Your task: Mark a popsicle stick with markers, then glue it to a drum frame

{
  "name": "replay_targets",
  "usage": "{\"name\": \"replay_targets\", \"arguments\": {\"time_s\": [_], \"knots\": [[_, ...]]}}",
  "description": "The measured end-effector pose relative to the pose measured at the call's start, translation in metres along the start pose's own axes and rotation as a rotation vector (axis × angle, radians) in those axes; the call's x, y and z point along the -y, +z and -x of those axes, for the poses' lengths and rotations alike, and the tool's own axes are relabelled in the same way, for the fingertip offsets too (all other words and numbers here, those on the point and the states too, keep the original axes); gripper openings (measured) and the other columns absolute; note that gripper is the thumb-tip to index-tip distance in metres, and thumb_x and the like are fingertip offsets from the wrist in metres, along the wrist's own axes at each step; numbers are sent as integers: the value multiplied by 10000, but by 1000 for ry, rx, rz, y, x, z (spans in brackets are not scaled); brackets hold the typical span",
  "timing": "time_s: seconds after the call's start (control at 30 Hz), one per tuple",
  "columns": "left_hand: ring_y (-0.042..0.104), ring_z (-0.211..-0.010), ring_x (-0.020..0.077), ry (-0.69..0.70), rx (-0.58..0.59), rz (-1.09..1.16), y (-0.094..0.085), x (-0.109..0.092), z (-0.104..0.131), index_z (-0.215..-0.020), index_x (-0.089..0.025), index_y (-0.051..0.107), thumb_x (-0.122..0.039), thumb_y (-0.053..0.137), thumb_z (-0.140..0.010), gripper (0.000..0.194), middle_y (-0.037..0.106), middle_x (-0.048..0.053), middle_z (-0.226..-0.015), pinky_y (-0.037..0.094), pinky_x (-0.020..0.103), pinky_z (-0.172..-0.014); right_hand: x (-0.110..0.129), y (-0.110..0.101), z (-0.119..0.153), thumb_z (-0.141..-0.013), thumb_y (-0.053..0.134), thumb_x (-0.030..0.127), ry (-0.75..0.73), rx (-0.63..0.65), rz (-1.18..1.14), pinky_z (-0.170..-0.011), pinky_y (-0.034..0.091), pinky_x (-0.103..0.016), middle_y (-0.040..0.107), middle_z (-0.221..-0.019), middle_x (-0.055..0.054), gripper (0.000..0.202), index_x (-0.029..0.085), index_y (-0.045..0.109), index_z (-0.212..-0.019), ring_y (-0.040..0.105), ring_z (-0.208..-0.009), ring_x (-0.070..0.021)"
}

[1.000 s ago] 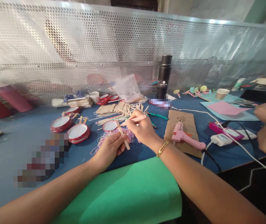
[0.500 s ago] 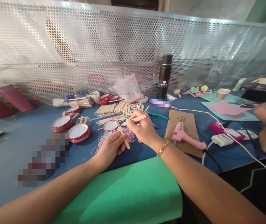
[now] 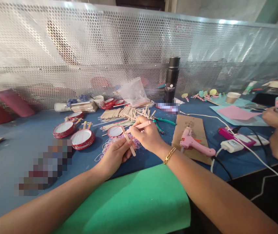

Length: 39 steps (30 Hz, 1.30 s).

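My left hand [image 3: 116, 152] pinches a wooden craft stick [image 3: 124, 131] that slants between thumb and fingers. In my right hand [image 3: 151, 136] is a light pink marker pen [image 3: 145, 124], gripped like a pencil. Its tip is at the upper part of the stick; whether it touches, I cannot tell. Beneath both hands lies a tangle of pastel string [image 3: 103, 151], beside a small round red-rimmed drum [image 3: 115, 131]. A pile of craft sticks [image 3: 129, 112] spreads just behind my right hand.
More red drums [image 3: 82, 139] stand at the left. Green pliers [image 3: 164, 121] lie behind, near a black bottle [image 3: 172, 81]. To the right, a pink glue gun [image 3: 194, 144] rests on cardboard [image 3: 178, 130], with cables and a power strip [image 3: 241, 138]. Another person's hand [image 3: 275, 117] is at far right.
My right hand with the marker has shifted slightly left and down along the stick. My left hand has barely moved. The other person's hand at the far right has moved slightly.
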<state>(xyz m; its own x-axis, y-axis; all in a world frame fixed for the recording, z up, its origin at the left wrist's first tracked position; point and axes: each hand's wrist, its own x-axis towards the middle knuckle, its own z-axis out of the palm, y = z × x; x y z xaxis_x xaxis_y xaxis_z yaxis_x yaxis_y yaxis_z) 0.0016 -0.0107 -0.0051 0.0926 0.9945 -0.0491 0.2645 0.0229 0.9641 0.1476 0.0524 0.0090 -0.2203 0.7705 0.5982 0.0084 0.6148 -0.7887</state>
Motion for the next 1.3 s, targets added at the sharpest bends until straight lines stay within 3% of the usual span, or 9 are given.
{"name": "replay_targets", "arguments": {"time_s": [1.3], "knots": [[356,-435,83,-6,-8,11,2,-4,1,-699,-188,556,-557,565,-864,404,464,-60,-500,247,220,-445,-2,0,-1,-819,622,239,25,7,-29,-560,401,-252,564,-641,41,183,215,499,-686,537,-595,-124]]}}
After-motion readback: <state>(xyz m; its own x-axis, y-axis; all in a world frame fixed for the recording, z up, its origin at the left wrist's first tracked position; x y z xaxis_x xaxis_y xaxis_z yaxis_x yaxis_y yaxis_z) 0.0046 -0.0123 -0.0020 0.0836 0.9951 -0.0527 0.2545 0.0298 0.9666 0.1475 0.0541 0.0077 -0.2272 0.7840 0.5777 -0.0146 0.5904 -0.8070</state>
